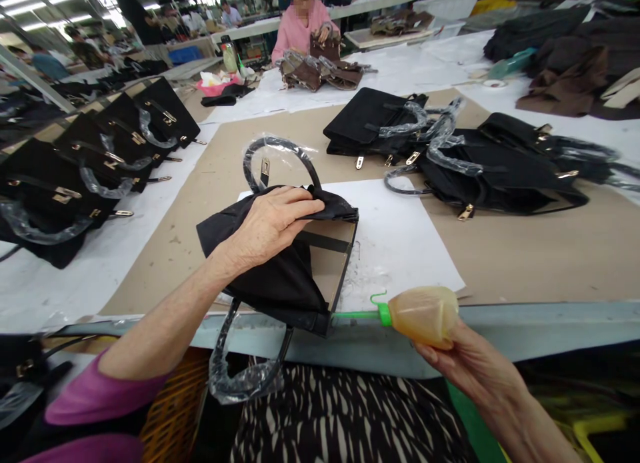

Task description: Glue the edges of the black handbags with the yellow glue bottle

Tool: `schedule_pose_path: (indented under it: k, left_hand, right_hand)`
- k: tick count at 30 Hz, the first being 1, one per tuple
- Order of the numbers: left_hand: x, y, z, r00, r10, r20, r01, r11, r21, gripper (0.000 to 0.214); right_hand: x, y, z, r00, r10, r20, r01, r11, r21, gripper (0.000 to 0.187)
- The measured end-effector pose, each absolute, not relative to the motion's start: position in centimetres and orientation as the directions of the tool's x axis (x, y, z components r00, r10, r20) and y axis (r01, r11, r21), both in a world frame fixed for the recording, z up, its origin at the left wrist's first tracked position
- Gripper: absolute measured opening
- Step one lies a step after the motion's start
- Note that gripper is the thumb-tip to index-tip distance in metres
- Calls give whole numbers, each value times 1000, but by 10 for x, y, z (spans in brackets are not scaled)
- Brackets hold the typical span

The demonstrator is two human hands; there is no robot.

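Observation:
A black handbag (280,276) lies on its side at the table's near edge, its opening turned to the right and its tan lining showing. My left hand (273,223) rests on top of it, fingers closed over the black flap at the bag's mouth. My right hand (470,363) grips a yellowish squeeze bottle (423,314). The bottle's green nozzle (357,314) points left and touches the bag's lower front edge. One plastic-wrapped handle (280,153) lies flat on the table beyond the bag, and the other (245,366) hangs over the edge.
A white sheet (395,243) lies under the bag on brown board. Finished black handbags lie in a row at the left (95,163) and in a pile at the right (480,163). A person in pink (303,23) handles brown bags across the table.

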State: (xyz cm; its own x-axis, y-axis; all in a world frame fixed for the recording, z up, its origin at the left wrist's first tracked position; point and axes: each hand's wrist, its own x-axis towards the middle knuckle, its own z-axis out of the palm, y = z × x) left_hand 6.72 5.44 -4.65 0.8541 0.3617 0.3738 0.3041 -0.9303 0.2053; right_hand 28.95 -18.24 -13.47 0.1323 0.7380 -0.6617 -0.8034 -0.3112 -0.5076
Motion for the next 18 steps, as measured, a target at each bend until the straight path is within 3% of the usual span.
schedule_pose_path:
  k: [4, 18]
  left_hand:
    - [67, 54, -47, 853, 361, 377, 308, -931, 196, 27]
    - [66, 55, -50, 844, 372, 386, 315, -927, 205, 27]
  right_hand:
    - [284, -179, -133, 139, 725, -674, -831, -285, -478, 52]
    - [276, -194, -137, 75, 721, -688, -821, -346, -453, 40]
